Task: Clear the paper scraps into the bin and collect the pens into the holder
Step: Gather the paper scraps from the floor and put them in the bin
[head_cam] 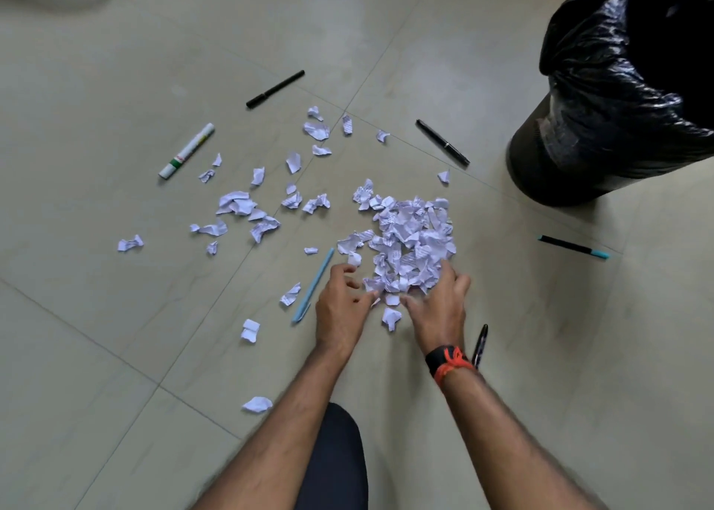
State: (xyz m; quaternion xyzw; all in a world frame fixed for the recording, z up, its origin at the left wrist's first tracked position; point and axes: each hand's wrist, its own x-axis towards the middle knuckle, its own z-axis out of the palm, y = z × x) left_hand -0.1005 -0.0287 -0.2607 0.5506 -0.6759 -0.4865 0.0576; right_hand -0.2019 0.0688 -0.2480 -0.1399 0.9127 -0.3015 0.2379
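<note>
A heap of torn white paper scraps (411, 239) lies on the tiled floor, with loose scraps (235, 204) strewn to its left. My left hand (340, 308) and my right hand (438, 308) rest at the heap's near edge, fingers spread and curled around its lowest scraps. A light blue pen (313, 287) lies just left of my left hand. A dark pen (480, 345) lies beside my right wrist. Farther out lie a black marker (275, 89), a white marker (186, 151), a black pen (442, 142) and a black-and-teal pen (573, 247). No holder is in view.
A round bin lined with a black bag (602, 131) stands at the upper right, its mouth open. My dark-clad knee (336, 455) is at the bottom centre. Single scraps (257, 404) lie near my left forearm.
</note>
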